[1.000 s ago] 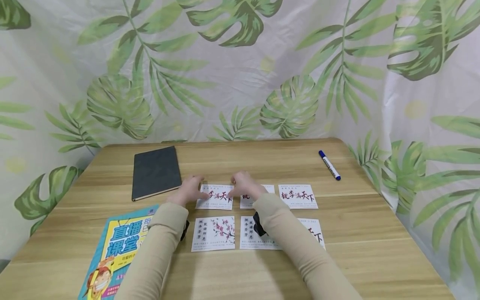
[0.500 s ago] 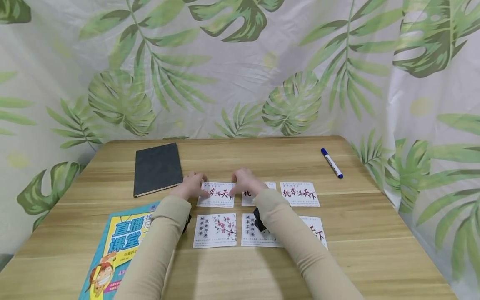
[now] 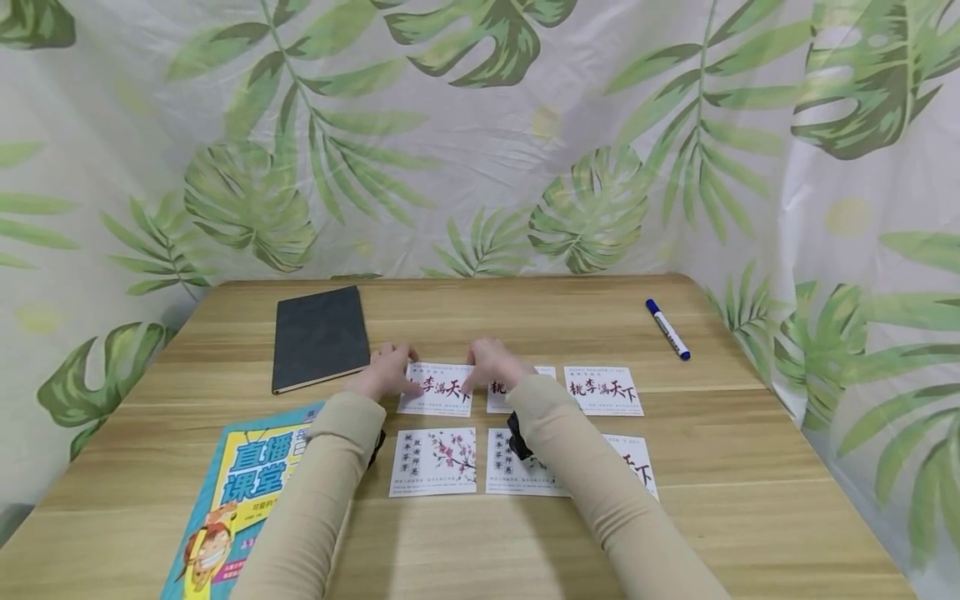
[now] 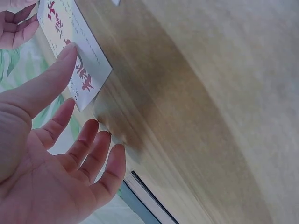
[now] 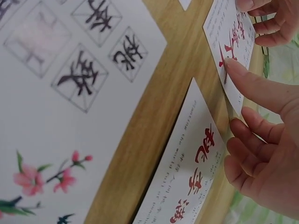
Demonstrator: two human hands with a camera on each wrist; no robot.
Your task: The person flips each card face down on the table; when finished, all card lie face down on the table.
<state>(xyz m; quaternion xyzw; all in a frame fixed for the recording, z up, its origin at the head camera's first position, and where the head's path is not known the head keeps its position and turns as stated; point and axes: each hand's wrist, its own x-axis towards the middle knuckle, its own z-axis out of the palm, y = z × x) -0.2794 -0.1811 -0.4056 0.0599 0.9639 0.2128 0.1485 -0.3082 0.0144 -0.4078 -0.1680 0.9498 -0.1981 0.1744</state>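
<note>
Flanking cards (image 3: 603, 390), notebook (image 3: 320, 337), marker (image 3: 668, 329)

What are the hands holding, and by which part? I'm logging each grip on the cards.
Nothing is gripped. The left hand touches the left edge of the top-left card with its thumb; the right hand touches that card's right edge with a fingertip.

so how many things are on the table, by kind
cards: 6
dark notebook: 1
colourful workbook: 1
blue marker: 1
total: 9
</note>
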